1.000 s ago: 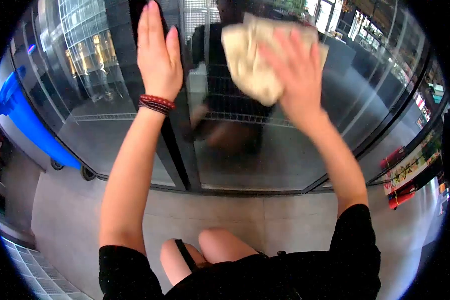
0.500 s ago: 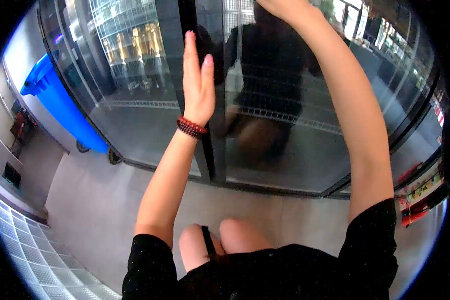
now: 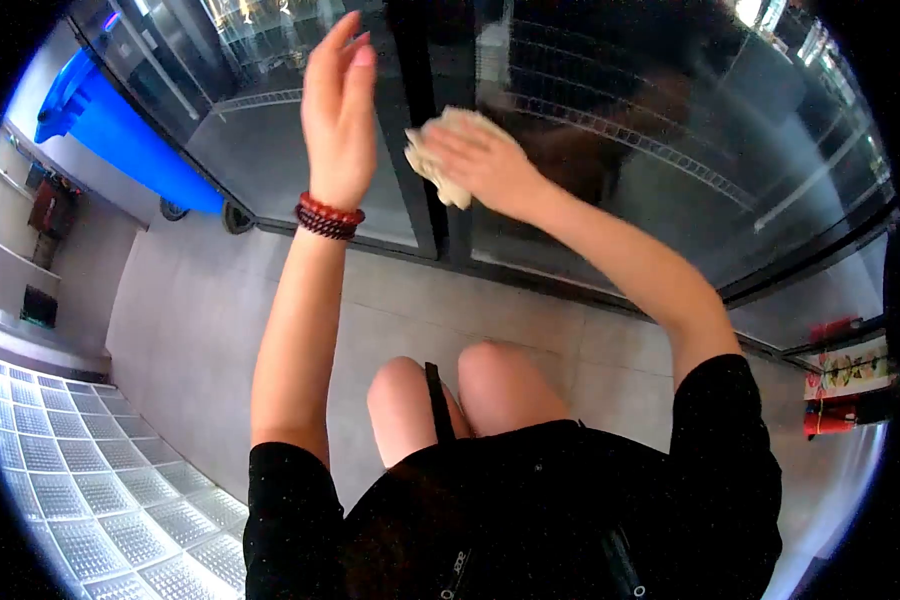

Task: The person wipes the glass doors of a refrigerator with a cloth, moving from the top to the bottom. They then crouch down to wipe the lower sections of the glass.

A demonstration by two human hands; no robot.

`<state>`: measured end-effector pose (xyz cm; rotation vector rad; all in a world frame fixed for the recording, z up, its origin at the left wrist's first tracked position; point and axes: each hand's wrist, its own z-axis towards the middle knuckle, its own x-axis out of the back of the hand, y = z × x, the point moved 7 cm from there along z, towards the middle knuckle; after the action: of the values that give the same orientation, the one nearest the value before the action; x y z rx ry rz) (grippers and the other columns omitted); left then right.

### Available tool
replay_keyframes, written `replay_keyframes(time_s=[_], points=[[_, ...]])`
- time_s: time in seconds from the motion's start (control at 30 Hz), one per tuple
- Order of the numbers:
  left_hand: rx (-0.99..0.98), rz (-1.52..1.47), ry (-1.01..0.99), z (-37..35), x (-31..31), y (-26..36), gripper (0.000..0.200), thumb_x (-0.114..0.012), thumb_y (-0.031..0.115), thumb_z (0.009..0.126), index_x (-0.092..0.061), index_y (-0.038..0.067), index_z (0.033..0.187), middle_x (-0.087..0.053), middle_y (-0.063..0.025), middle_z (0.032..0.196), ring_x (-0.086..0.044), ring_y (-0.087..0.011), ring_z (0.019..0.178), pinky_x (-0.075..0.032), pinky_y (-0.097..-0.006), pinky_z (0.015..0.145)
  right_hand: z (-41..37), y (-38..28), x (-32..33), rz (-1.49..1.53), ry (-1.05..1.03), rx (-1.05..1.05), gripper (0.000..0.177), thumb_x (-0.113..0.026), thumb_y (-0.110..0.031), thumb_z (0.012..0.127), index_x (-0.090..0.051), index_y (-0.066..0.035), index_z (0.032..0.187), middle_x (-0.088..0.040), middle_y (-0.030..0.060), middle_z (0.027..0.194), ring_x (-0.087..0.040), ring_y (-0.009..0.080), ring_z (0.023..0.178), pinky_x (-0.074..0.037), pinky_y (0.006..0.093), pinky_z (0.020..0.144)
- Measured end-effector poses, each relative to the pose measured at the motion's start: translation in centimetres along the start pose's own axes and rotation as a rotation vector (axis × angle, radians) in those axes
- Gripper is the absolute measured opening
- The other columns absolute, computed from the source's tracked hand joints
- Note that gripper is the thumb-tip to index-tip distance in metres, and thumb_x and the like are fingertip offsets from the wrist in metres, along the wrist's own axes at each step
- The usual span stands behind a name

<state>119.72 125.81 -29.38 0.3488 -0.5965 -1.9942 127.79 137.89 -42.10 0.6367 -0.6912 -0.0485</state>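
Note:
A cream cloth [image 3: 453, 192] lies bunched under my right hand [image 3: 495, 172], whose fingers press it flat to the dark glass door [image 3: 770, 130] close to its black frame [image 3: 457, 235]. Part of the cloth is hidden beneath the fingers. To the left, my left hand [image 3: 340, 130] is raised with its fingers stretched upward, holding nothing. It overlaps the left glass panel [image 3: 270, 190] in this view. A red and dark beaded bracelet [image 3: 328, 217] circles that wrist.
A blue wheeled bin [image 3: 130, 140] stands beside the glass cabinet at the left. White wire shelf edges [image 3: 630, 138] show through the glass. Glass blocks [image 3: 100, 490] fill the lower left, above which runs grey floor [image 3: 220, 310]. Red items [image 3: 830, 415] sit at far right.
My right hand has come down from the top edge to the middle, bringing the cloth into sight. My left hand has shifted left and slightly up. The view has tilted downward.

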Motion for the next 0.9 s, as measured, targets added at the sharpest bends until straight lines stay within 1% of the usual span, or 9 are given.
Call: replay_keyframes(time_s=[0.03,0.13,0.27,0.37,0.47,0.5,0.73,0.77,0.9], points=[[0.068,0.052,-0.066,-0.3,-0.7,-0.2,0.041,-0.048,0.017,0.099,-0.043,-0.002,0.135,-0.049,-0.0144,0.135,-0.049,-0.0216,0.123,-0.037,-0.0308,0.103,-1.6,-1.8,-1.2,-0.028,-0.064,0.031,0.040,-0.054,-0.016,0.079,-0.060,-0.006,0.117,-0.051,0.0062,0.134,-0.040,0.0179,0.131,-0.030,0.0353,0.111],[0.089,0.126,-0.087,-0.9,-2.9,-1.9,0.046,-0.054,0.020,0.095,-0.042,-0.002,0.133,-0.053,-0.0195,0.124,-0.054,-0.0256,0.114,-0.043,-0.0329,0.096,-5.9,-6.1,-6.1,-0.041,-0.203,0.035,0.052,-0.051,-0.015,0.081,-0.050,-0.005,0.132,-0.047,0.0053,0.138,-0.040,0.0168,0.130,-0.032,0.0301,0.110],[0.174,0.247,-0.183,-1.0,-5.2,-4.1,0.062,-0.052,0.029,0.096,-0.029,-0.011,0.138,-0.048,-0.0264,0.127,-0.048,-0.0361,0.119,-0.037,-0.0373,0.101,-10.5,-10.8,-11.9,-0.039,-0.332,0.036,0.055,-0.050,-0.015,0.083,-0.043,-0.001,0.136,-0.042,0.0082,0.141,-0.038,0.0192,0.132,-0.029,0.0287,0.111],[0.168,0.267,-0.238,-0.7,-6.6,-3.4,0.068,-0.051,0.033,0.096,-0.024,-0.014,0.138,-0.047,-0.0291,0.128,-0.046,-0.0380,0.121,-0.035,-0.0385,0.102,-13.6,-12.8,-14.5,0.231,-0.477,-0.017,0.069,-0.060,-0.018,0.079,-0.035,0.001,0.139,-0.041,0.0112,0.140,-0.034,0.0237,0.135,-0.023,0.0300,0.115],[0.031,0.491,-0.288,-1.2,-7.7,-5.0,0.083,-0.050,0.038,0.096,-0.006,-0.014,0.141,-0.025,-0.0352,0.143,-0.030,-0.0415,0.134,-0.027,-0.0374,0.109,-19.2,-15.0,-16.4,0.311,-0.531,0.018,0.074,-0.068,-0.017,0.073,-0.038,0.003,0.138,-0.037,0.0103,0.145,-0.032,0.0244,0.136,-0.021,0.0292,0.116],[0.074,0.513,-0.350,-1.1,-7.8,-4.4,0.085,-0.050,0.039,0.096,-0.002,-0.014,0.141,-0.017,-0.0355,0.147,-0.023,-0.0421,0.138,-0.024,-0.0373,0.112,-20.6,-14.9,-15.9,0.366,-0.578,0.003,0.071,-0.066,-0.017,0.074,-0.039,0.002,0.137,-0.037,0.0102,0.145,-0.033,0.0236,0.136,-0.021,0.0291,0.115],[0.088,0.579,-0.381,-1.1,-7.9,-4.0,0.084,-0.053,0.033,0.095,-0.001,-0.014,0.142,-0.018,-0.0354,0.146,-0.024,-0.0423,0.137,-0.024,-0.0388,0.112,-29.2,-12.5,-12.5,0.524,-0.704,-0.103,0.058,-0.055,-0.015,0.080,-0.045,0.002,0.134,-0.041,0.0097,0.144,-0.032,0.0165,0.137,-0.022,0.0271,0.115],[0.095,0.576,-0.385,-1.1,-8.0,-3.9,0.084,-0.053,0.032,0.095,-0.001,-0.013,0.142,-0.018,-0.0354,0.146,-0.024,-0.0423,0.137,-0.025,-0.0388,0.111,-28.9,-12.1,-11.2,0.274,-0.659,0.050,0.056,-0.052,-0.017,0.081,-0.046,0.001,0.134,-0.040,0.0073,0.145,-0.032,0.0154,0.137,-0.024,0.0270,0.114],[0.113,0.576,-0.413,-1.0,-7.4,-3.9,0.082,-0.054,0.029,0.095,-0.001,-0.011,0.143,-0.021,-0.0339,0.146,-0.028,-0.0418,0.136,-0.027,-0.0386,0.110,-20.2,-3.9,-0.9,0.068,-0.432,0.004,0.050,-0.049,-0.019,0.083,-0.050,-0.005,0.131,-0.038,0.0067,0.146,-0.032,0.0147,0.137,-0.023,0.0291,0.114]])
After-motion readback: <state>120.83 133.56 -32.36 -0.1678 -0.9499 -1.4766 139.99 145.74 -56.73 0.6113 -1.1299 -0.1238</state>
